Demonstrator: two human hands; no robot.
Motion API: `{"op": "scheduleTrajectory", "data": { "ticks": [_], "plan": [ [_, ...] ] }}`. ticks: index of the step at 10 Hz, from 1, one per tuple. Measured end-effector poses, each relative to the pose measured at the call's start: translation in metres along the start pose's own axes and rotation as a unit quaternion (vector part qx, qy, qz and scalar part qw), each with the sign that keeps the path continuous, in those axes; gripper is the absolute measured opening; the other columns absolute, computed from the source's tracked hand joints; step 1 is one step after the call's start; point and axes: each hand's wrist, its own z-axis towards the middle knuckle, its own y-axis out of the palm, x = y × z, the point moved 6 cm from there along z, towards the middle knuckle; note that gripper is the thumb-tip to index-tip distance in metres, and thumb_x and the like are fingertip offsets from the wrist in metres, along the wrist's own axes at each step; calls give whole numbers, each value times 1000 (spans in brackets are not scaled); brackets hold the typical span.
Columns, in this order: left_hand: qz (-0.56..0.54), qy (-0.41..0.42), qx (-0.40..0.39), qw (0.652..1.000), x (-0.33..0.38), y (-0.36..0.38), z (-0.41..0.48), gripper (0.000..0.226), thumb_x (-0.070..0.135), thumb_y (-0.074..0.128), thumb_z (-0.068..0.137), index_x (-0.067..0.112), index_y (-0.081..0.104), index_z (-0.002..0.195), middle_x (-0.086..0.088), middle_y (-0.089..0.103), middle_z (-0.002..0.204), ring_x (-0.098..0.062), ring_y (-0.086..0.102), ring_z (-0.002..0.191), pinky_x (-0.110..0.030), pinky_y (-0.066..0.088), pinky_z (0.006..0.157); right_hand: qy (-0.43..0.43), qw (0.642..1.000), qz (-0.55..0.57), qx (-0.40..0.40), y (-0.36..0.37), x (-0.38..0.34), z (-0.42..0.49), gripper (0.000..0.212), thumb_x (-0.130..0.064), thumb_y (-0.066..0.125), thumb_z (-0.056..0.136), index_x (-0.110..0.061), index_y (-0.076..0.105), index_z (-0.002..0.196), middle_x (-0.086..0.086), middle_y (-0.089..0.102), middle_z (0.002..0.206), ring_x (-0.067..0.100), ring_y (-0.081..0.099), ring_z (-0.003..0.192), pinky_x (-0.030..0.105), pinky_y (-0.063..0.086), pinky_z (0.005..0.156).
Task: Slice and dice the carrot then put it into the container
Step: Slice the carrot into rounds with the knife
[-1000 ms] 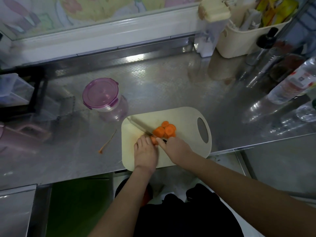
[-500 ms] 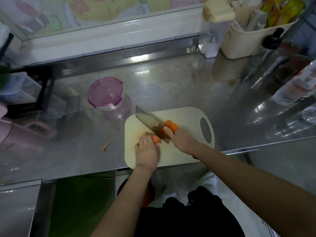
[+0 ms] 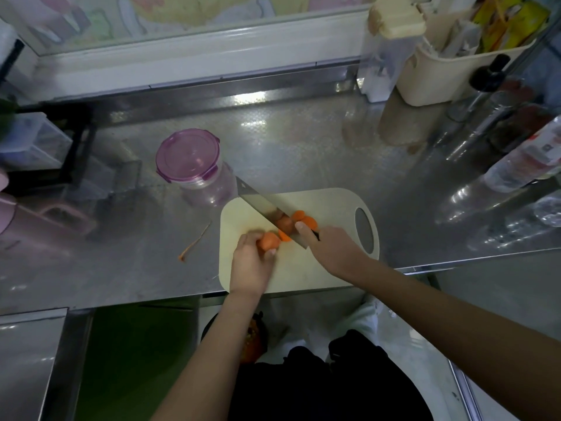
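A cream cutting board (image 3: 331,205) lies at the counter's front edge. My left hand (image 3: 250,264) grips a short carrot stub (image 3: 268,240) on the board. My right hand (image 3: 329,249) holds the handle of a wide cleaver (image 3: 262,206), its blade raised and tilted just right of the stub, the forefinger along the blade's spine. Several orange carrot slices (image 3: 305,220) lie behind the blade, partly hidden by it. A clear container with a closed purple lid (image 3: 188,159) stands just beyond the board's left corner.
A thin carrot peel strip (image 3: 194,243) lies on the steel counter left of the board. A black rack and clear boxes (image 3: 42,144) sit far left. A cream caddy (image 3: 449,71) and bottles (image 3: 522,156) crowd the right side.
The cleaver has lifted off the board and its blade now tilts up toward the container. My left hand shifted slightly, showing more of the carrot stub.
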Motion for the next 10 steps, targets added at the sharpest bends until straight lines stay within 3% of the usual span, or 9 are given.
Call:
{"op": "scheduleTrajectory", "data": {
  "ticks": [1, 2, 3, 5, 6, 7, 8, 9, 10],
  "plan": [
    [14, -3, 12, 1000, 3, -3, 1, 33, 12, 71, 79, 7, 64, 111, -8, 61, 113, -24, 56, 103, -11, 30, 81, 14, 1000, 1, -23, 1, 3, -5, 48, -46, 29, 100, -20, 38, 61, 1, 45, 60, 21, 48, 66, 29, 33, 67],
    [22, -5, 16, 1000, 6, -4, -1, 31, 11, 71, 79, 7, 65, 109, -9, 63, 111, -24, 57, 101, -11, 31, 80, 15, 1000, 9, -10, -1, 3, -9, 46, -46, 31, 100, -21, 38, 62, -1, 45, 60, 19, 47, 65, 26, 32, 68],
    [21, -13, 18, 1000, 5, -4, -3, 33, 11, 72, 79, 6, 64, 111, -9, 63, 112, -25, 58, 101, -20, 38, 88, 5, 1000, 7, -14, 1, 2, -11, 46, -46, 31, 100, -21, 40, 62, -2, 46, 60, 15, 46, 62, 26, 33, 69],
    [31, -7, 19, 999, 8, -3, -3, 31, 12, 72, 78, 7, 66, 108, -8, 63, 109, -24, 59, 98, -22, 40, 87, -31, 998, -48, -37, 2, -7, -12, 42, -40, 29, 102, -30, 31, 61, 3, 43, 64, 18, 46, 63, 32, 41, 69],
    [36, -1, 21, 999, 8, -4, -4, 29, 13, 73, 77, 7, 66, 105, -8, 64, 106, -24, 59, 95, -22, 40, 86, -22, 997, -57, -53, 5, -5, -13, 48, -47, 27, 99, -15, 41, 66, -1, 42, 62, 10, 41, 56, 28, 35, 64],
    [26, 1, 24, 999, 11, -6, -5, 28, 10, 73, 77, 5, 66, 103, -9, 64, 105, -25, 59, 96, -21, 39, 85, 1, 995, -95, -43, 5, -2, -13, 47, -45, 26, 101, -7, 53, 91, 2, 49, 70, 11, 45, 61, 29, 35, 64],
    [25, 2, 23, 999, 13, -8, -6, 28, 7, 72, 76, 3, 66, 103, -10, 63, 106, -25, 59, 96, -21, 39, 84, -27, 990, -135, -35, 14, -1, -7, 50, -16, 30, 103, -7, 15, 150, 11, 55, 109, 26, 58, 89, 32, 40, 67],
    [23, -1, 22, 999, 14, -7, -7, 28, 7, 73, 76, 4, 66, 102, -9, 63, 105, -25, 59, 95, -20, 38, 82, -36, 980, -192, -46, 22, -1, -10, 67, -4, 34, 99, -16, -7, 151, 14, 50, 117, 28, 57, 97, 32, 40, 68],
    [25, -9, 19, 999, 11, -5, -5, 26, 8, 71, 76, 5, 66, 101, -9, 63, 104, -25, 58, 94, -23, 40, 82, -23, 984, -173, -37, 27, -3, -1, 74, -1, 37, 97, -17, -10, 151, 18, 47, 120, 30, 55, 100, 33, 37, 68]
  ]
}}
